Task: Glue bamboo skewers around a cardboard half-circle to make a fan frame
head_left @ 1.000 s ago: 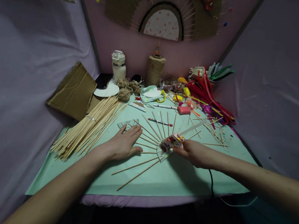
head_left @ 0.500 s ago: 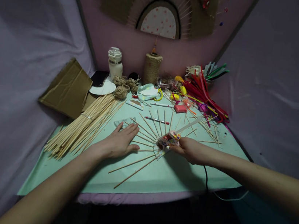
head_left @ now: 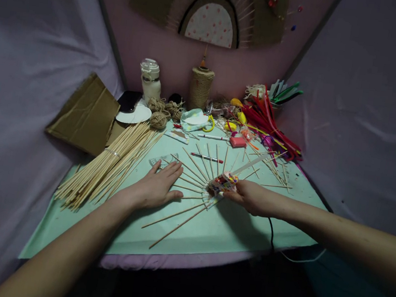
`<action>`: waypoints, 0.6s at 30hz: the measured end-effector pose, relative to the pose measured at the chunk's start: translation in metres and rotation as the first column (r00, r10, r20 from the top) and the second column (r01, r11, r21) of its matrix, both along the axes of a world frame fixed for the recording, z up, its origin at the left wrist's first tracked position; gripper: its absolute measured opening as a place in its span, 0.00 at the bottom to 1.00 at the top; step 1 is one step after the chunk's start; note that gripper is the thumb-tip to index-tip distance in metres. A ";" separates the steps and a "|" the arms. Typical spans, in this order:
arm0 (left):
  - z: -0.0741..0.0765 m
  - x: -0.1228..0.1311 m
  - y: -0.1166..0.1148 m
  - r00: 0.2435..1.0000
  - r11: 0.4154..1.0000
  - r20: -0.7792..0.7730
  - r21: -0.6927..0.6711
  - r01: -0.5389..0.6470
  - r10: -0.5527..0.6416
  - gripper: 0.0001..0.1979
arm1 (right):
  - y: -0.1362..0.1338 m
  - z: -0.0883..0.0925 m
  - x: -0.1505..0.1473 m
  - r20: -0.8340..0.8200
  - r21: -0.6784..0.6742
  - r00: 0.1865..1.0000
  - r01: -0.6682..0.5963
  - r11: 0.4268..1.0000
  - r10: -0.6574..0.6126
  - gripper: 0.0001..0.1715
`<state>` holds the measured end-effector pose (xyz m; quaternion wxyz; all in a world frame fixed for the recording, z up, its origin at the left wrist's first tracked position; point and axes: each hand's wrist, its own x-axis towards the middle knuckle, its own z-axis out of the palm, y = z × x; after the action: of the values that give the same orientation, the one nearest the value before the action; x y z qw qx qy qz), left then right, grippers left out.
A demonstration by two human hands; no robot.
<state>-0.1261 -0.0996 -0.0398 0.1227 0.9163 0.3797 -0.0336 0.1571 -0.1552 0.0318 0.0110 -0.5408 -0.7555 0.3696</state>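
Several thin sticks (head_left: 178, 227) fan out on the pale green tabletop (head_left: 237, 241), near its middle; inner ends meet at a small pale patterned base (head_left: 214, 202), partly hidden by the tool. Right hand (head_left: 252, 197): fingers closed around a multicoloured patterned tool (head_left: 224, 183), held over the base. Contact between tool and base: cannot tell. Pale rod (head_left: 252, 164) slants up and away from the tool. Left hand (head_left: 158, 187): palm down, fingers extended, thumb apart, laid over outer ends of the left-hand sticks; grasps nothing visible. Grey-patterned piece (head_left: 155, 161) just beside its fingertips.

Beyond the fan: red-ended pen (head_left: 207, 158), white pen (head_left: 214, 137), pink block (head_left: 237, 142). Left: tied stick bundle (head_left: 103, 170), folded cardboard (head_left: 85, 114). Rear: twine balls (head_left: 158, 120), bottle (head_left: 151, 81), upright twine cone (head_left: 200, 89). Right rear: red fuzzy stems (head_left: 268, 116), heaped.
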 end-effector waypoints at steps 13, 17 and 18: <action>0.002 0.002 0.000 0.999 1.000 -0.033 0.006 -0.002 0.003 0.38 | -0.002 0.001 -0.002 0.028 0.023 0.999 0.035 0.999 -0.035 0.26; 0.004 0.003 -0.001 1.000 1.000 -0.026 0.005 -0.005 0.005 0.38 | -0.002 -0.002 -0.001 0.040 -0.006 0.992 0.118 0.993 -0.118 0.23; 0.004 0.003 -0.001 1.000 1.000 -0.023 0.006 -0.006 0.006 0.38 | -0.002 -0.002 -0.001 0.041 -0.025 0.988 0.149 0.989 -0.148 0.23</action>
<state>-0.1232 -0.1003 -0.0354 0.1157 0.9151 0.3838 -0.0428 0.1559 -0.1575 0.0296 0.0161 -0.6028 -0.7080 0.3675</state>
